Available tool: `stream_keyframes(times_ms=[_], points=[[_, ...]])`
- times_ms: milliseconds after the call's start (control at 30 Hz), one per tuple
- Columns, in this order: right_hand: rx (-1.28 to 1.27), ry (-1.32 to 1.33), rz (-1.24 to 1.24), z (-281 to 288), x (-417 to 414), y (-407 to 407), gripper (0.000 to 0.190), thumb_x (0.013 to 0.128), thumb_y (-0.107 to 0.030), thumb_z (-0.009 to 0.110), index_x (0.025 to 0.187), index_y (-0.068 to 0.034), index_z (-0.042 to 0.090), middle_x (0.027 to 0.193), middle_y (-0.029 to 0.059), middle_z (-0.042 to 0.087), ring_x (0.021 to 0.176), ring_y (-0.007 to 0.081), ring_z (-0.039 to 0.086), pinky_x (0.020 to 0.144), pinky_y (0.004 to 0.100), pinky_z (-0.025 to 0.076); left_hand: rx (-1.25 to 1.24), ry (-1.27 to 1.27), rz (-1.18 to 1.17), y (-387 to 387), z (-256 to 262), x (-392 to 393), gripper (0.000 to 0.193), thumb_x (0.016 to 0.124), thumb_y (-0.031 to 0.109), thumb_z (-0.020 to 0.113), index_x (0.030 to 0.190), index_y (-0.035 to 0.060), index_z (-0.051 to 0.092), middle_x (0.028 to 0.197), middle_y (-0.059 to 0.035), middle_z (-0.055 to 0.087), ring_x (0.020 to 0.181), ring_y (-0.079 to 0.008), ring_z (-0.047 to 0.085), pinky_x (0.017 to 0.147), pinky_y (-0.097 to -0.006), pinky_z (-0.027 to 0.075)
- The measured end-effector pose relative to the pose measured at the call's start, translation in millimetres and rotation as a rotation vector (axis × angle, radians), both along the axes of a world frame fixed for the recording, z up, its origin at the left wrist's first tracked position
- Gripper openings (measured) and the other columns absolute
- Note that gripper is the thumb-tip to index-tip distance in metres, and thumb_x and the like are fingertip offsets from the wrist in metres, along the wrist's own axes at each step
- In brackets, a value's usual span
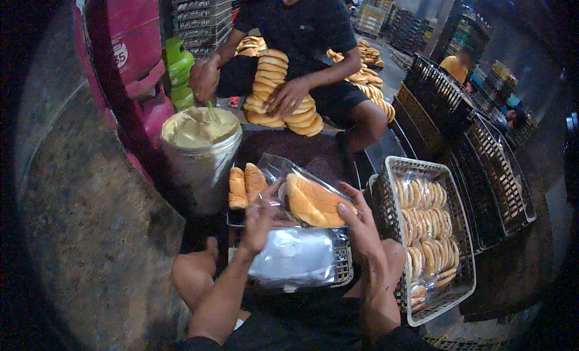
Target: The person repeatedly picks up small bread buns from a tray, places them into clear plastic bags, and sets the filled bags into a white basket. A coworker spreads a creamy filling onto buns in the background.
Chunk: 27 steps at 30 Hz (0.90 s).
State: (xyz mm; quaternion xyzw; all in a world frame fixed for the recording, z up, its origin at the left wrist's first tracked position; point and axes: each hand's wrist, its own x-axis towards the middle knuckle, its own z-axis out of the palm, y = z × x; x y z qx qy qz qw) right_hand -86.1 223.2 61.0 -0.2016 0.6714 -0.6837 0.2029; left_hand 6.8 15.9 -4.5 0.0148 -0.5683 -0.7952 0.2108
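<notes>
A golden bread bun (316,201) is in front of me above a dark tray, its right end in my right hand (362,217), the thumb on top. Clear plastic bag film (276,165) shows behind and left of the bun; whether the bun is inside it I cannot tell. My left hand (261,220) has its fingers on the film at the bun's left side. Two browned bread rolls (246,186) lie just left of that hand. Below my hands, a stack of flat clear plastic bags (291,256) rests on a plastic crate (344,260).
Opposite me, a co-worker's hand (287,100) rests on stacked buns (271,75). A bucket of pale cream (199,129) stands at left, near a pink gas cylinder (135,43) and green ones (177,66). A crate (468,260) of bagged bread stands at right, beside black crates (497,170).
</notes>
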Motion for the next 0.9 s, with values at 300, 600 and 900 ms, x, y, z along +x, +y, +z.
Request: stream_keyframes(times_ms=[300, 600, 900], points=[[0.247, 1.094, -0.371, -15, 31, -39, 0.040, 0.078, -0.012, 0.075, 0.114, -0.007, 0.059, 0.135, 0.0184, 0.048, 0.134, 0.0416, 0.037, 0.110, 0.0521, 0.029, 0.895, -0.088, 0.081, -4, 0, 1, 0.058, 0.093, 0.024, 0.065, 0.142, 0.0141, 0.038, 0.132, -0.0106, 0.051, 0.111, -0.0212, 0.060, 0.085, -0.0324, 0.058], [0.472, 0.433, -0.172, -51, -21, -26, 0.076, 0.072, -0.020, 0.078, 0.134, -0.002, 0.037, 0.110, 0.0285, 0.060, 0.093, 0.0446, 0.063, 0.072, 0.0461, 0.052, -0.243, -0.411, 0.063, -37, -7, -26, 0.052, 0.094, 0.041, 0.053, 0.124, -0.0020, 0.055, 0.110, -0.0114, 0.065, 0.096, -0.0182, 0.064, 0.073, -0.0257, 0.052], [1.321, 0.635, -1.177, 41, 60, 332, 0.052, 0.085, -0.020, 0.069, 0.134, -0.012, 0.053, 0.119, 0.0193, 0.061, 0.112, 0.0313, 0.061, 0.093, 0.0388, 0.050, -0.200, -0.454, 0.211, -44, -24, 2, 0.055, 0.099, 0.045, 0.050, 0.132, 0.0014, 0.052, 0.103, -0.0089, 0.061, 0.083, -0.0147, 0.058, 0.067, -0.0218, 0.045]])
